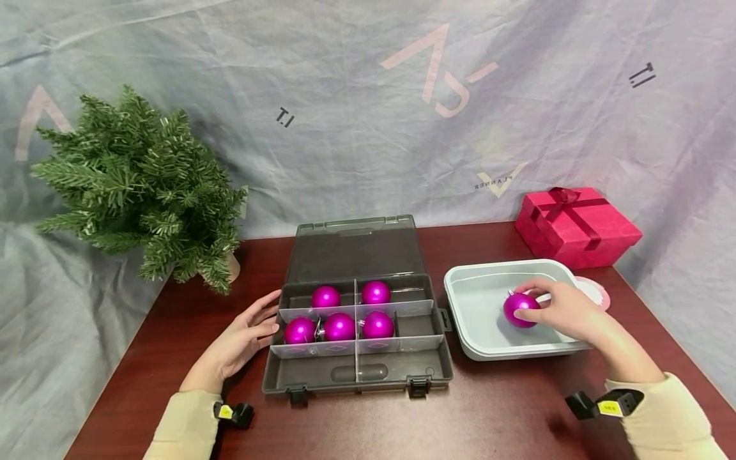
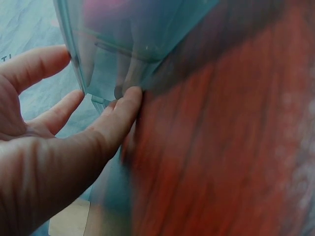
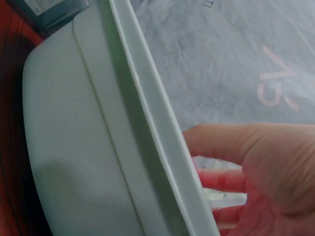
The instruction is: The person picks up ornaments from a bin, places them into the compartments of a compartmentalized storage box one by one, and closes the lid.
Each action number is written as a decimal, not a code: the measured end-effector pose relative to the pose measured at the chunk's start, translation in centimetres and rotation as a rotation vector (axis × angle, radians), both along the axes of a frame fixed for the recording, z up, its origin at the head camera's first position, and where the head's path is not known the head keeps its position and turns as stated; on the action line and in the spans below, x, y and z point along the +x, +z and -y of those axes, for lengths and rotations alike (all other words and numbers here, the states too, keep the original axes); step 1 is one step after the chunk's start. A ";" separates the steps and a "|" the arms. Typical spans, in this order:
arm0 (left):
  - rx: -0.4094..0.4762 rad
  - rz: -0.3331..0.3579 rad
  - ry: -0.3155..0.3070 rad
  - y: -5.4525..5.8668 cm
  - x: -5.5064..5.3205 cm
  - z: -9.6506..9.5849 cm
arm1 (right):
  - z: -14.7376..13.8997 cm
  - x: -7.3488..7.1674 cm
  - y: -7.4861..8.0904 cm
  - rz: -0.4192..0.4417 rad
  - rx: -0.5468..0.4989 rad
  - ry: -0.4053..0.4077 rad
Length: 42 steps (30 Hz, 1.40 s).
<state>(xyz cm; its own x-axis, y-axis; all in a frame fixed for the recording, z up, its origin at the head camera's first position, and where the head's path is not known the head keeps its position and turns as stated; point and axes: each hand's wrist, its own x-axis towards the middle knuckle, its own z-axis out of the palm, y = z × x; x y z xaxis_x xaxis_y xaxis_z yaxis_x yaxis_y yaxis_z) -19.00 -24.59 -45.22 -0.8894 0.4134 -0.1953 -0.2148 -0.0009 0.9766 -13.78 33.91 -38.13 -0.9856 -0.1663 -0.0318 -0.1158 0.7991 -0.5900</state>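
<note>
My right hand (image 1: 566,311) pinches a shiny purple Christmas ball (image 1: 521,310) between thumb and fingers, over the inside of a pale grey plastic tub (image 1: 489,352). In the right wrist view the tub's wall (image 3: 74,137) hides the ball, and the fingers show past its rim. A dark see-through compartment box (image 1: 405,369) stands open at the centre. Two purple balls (image 1: 376,292) sit in its back row and three (image 1: 339,327) in its middle row; no ball lies in the front row. Spread fingers of my left hand (image 1: 241,342) touch the box's left wall (image 2: 113,73).
The box's lid (image 1: 356,255) leans back behind it. An artificial Christmas tree (image 1: 144,185) stands at the back left. At the back right is a red gift box (image 1: 581,230) with a ribbon, and a pink-and-white round item (image 1: 600,295) shows behind the tub.
</note>
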 end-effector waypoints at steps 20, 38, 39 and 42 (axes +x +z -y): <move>-0.009 0.012 0.004 0.2 0.0 -0.1 | 7.3 -0.4 1.5 -0.190 -0.360 0.008; -0.024 -0.021 -0.005 -0.2 -0.2 0.0 | 12.7 -2.2 -0.6 -0.255 -0.290 0.307; -0.023 -0.018 -0.005 -0.2 -0.3 0.1 | 12.9 -2.2 -0.7 -0.265 -0.282 0.320; -0.021 -0.007 0.005 -0.2 -0.3 0.1 | 13.3 -2.3 -1.0 -0.291 -0.272 0.349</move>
<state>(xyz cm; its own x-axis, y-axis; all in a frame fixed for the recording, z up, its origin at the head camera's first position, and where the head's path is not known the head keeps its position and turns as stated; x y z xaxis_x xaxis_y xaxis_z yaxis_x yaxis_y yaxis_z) -19.30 -24.64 -45.45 -0.8928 0.4048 -0.1975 -0.2080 0.0184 0.9780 -16.07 20.58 -39.18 -0.8318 -0.4503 0.3246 -0.5372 0.5060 -0.6748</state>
